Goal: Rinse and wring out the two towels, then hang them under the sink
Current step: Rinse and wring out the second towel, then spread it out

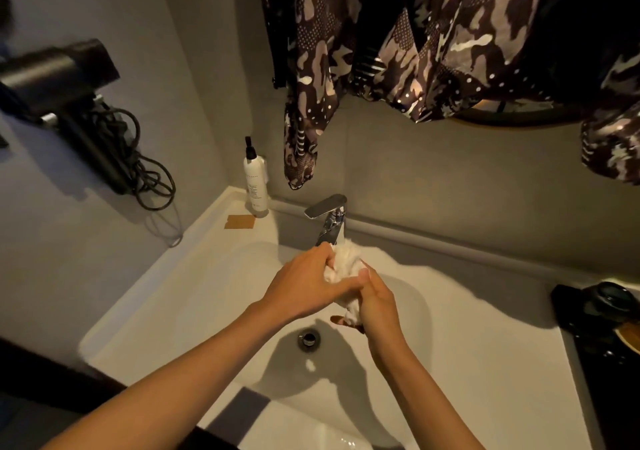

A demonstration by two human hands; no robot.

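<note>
Under the tap (328, 219), over the white sink (450, 328), a small white towel (346, 259) is bunched up. The left hand (308, 285) squeezes its top and the right hand (375, 302) squeezes its bottom. It looks soft, wet and floppy, so it is probably best gripped at both ends and twisted. I can't see a second towel.

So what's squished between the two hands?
A bunched white towel, gripped by the left hand and right hand just under the tap, above the sink. The head view shows it.
</note>
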